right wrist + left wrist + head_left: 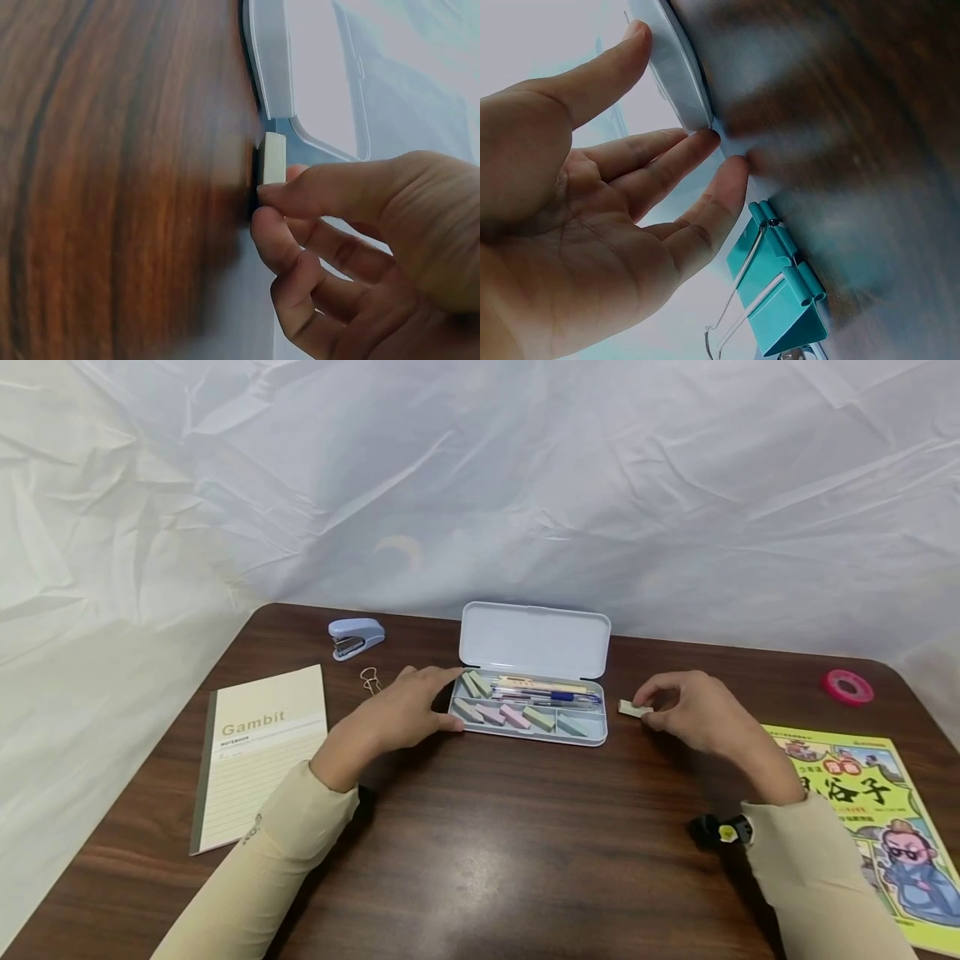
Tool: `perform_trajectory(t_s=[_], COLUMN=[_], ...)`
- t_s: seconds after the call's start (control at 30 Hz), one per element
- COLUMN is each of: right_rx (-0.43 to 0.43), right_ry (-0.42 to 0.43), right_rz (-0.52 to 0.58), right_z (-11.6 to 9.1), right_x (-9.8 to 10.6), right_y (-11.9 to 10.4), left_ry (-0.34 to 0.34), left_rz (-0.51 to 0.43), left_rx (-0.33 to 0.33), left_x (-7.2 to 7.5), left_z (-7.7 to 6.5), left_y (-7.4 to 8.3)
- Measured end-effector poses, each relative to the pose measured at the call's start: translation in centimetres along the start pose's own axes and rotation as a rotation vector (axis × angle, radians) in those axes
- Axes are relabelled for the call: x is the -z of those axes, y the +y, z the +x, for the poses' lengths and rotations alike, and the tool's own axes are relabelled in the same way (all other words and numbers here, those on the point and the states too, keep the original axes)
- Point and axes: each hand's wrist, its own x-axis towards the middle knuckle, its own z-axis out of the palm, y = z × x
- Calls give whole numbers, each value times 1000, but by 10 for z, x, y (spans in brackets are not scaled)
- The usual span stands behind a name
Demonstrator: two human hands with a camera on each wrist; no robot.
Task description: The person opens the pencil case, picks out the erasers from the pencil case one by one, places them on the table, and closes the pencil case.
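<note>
An open light-blue pencil case [536,639] stands at the middle of the table, lid leaning back. In its compartments lie several slanted pastel erasers [516,717] and several pens [551,695]. My left hand [401,710] touches the case's left end with thumb and fingertips, fingers loosely extended, as the left wrist view [592,187] also shows. Just right of the case, my right hand [693,710] pinches a pale eraser [273,159] between thumb and fingers, low at the tabletop. Whether that eraser touches the table I cannot tell.
Beside my left hand stands a teal binder clip [776,285]. A blue stapler [356,637] sits behind it, and a notebook [262,752] lies at left. To the right are a pink tape roll [848,686] and a yellow-green comic book [873,810]. White sheeting [525,485] hangs behind.
</note>
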Motion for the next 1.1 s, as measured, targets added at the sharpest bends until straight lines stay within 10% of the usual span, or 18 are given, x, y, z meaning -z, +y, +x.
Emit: perform_trajectory(t_s=[0.7,1.1], right_rx=[-6,63], right_ry=[-12,25], right_rz=[5,122], right_z=[1,-12], right_x=[-3,6], right_y=[-4,-25], left_ry=[12,9], left_rz=[-1,-12], left_rx=[2,-12], left_x=[-7,4], left_z=[5,-6], left_y=[-11,8])
